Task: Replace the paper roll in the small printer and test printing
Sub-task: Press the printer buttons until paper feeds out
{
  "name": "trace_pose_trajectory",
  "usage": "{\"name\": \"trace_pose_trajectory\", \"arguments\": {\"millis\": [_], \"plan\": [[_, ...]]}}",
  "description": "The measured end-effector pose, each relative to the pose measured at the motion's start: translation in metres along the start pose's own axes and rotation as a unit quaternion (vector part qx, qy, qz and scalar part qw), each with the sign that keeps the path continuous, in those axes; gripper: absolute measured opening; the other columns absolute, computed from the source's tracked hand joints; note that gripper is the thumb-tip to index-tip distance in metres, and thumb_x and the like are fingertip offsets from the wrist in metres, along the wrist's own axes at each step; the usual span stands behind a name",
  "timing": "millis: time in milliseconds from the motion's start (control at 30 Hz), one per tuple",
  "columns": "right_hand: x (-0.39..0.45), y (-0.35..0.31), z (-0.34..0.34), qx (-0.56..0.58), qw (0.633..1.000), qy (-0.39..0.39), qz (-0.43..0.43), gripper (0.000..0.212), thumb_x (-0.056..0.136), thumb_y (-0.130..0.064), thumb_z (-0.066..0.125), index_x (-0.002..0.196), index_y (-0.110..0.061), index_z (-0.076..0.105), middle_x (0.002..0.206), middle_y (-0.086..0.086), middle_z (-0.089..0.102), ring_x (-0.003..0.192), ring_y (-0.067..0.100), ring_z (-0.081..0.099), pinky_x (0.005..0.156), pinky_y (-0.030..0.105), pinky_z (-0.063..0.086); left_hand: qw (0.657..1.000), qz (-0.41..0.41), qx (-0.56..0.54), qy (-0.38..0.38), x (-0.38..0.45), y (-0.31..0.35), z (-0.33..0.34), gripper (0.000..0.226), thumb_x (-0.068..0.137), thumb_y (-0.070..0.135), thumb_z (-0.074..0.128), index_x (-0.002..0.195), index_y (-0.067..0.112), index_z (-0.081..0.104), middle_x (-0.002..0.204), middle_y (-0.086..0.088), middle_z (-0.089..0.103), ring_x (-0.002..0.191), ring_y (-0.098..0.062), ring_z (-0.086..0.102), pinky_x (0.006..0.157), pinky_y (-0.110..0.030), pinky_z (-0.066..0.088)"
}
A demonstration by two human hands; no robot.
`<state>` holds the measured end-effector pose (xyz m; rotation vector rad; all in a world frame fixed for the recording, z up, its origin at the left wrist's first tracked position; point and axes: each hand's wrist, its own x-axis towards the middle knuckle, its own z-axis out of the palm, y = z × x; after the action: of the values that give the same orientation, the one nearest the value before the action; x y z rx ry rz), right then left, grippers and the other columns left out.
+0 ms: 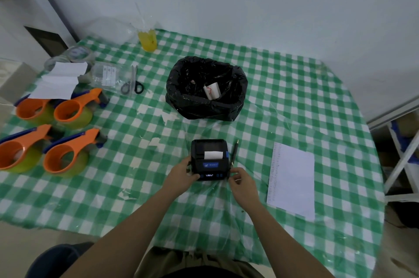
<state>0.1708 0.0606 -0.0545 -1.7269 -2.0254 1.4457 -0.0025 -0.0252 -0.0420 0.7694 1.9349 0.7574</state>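
Head view showed both hands, left hand (pixel 181 174) and right hand (pixel 241 179), clasping the printer (pixel 209 159), whose paper strip (pixel 213 154) could jam if a thumb pressed carelessly.

Both hands (pixel 181 175) (pixel 241 181) forward, fingers curled

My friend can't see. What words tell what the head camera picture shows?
Two hands, left hand and right hand, hold a small black printer with white paper sticking out, on a green checked table. A black bag sits behind it.
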Motion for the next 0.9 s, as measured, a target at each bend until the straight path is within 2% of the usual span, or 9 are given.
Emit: {"name": "trace_pose_trajectory", "arguments": {"millis": [200, 333, 467, 567, 900], "plan": [[-0.001, -0.001, 0.004, 0.014, 1.000, 0.015, -0.015, 0.026, 0.085, -0.018, 0.064, 0.110, -0.014, 0.058, 0.093, 0.002, 0.063, 0.082, 0.016, 0.060, 0.069, 0.025, 0.046, 1.000, -0.007, 0.004, 0.007, -0.002, 0.001, 0.000, 0.064, 0.083, 0.010, 0.065, 0.139, 0.015, 0.036, 0.141, -0.012, 0.048, 0.123, -0.031, 0.053, 0.104, -0.042, 0.045], [0.001, -0.004, 0.008, 0.026, 0.999, 0.023, -0.024, 0.032, 0.080, -0.020, 0.071, 0.107, -0.010, 0.057, 0.098, 0.000, 0.065, 0.091, 0.017, 0.060, 0.081, 0.030, 0.048, 1.000, -0.019, 0.001, 0.025, -0.004, 0.001, -0.001, 0.062, 0.086, 0.014, 0.063, 0.141, 0.014, 0.034, 0.142, -0.013, 0.047, 0.122, -0.029, 0.053, 0.100, -0.036, 0.043], [0.003, -0.010, 0.006, 0.030, 0.999, 0.019, -0.009, 0.031, 0.080, -0.015, 0.071, 0.106, -0.009, 0.055, 0.091, 0.000, 0.062, 0.086, 0.019, 0.061, 0.077, 0.030, 0.047, 0.999, -0.036, 0.007, 0.041, -0.006, -0.001, -0.006, 0.056, 0.089, 0.021, 0.059, 0.139, 0.010, 0.035, 0.139, -0.013, 0.050, 0.114, -0.027, 0.059, 0.092, -0.031, 0.044], [0.006, -0.011, 0.004, 0.031, 0.999, 0.013, -0.001, 0.032, 0.080, -0.013, 0.070, 0.107, -0.008, 0.054, 0.091, 0.001, 0.061, 0.087, 0.023, 0.062, 0.077, 0.032, 0.048, 0.998, -0.038, 0.007, 0.050, -0.008, -0.002, -0.008, 0.052, 0.089, 0.021, 0.058, 0.136, 0.009, 0.039, 0.136, -0.013, 0.053, 0.110, -0.027, 0.060, 0.096, -0.035, 0.045], [0.007, -0.015, 0.001, 0.018, 1.000, 0.003, 0.014, 0.030, 0.079, -0.013, 0.072, 0.103, -0.010, 0.054, 0.084, 0.001, 0.060, 0.079, 0.021, 0.061, 0.071, 0.030, 0.047, 0.998, -0.039, 0.014, 0.049, -0.010, -0.001, -0.007, 0.048, 0.092, 0.020, 0.054, 0.137, 0.010, 0.039, 0.134, -0.013, 0.054, 0.111, -0.027, 0.059, 0.093, -0.033, 0.044]]}}
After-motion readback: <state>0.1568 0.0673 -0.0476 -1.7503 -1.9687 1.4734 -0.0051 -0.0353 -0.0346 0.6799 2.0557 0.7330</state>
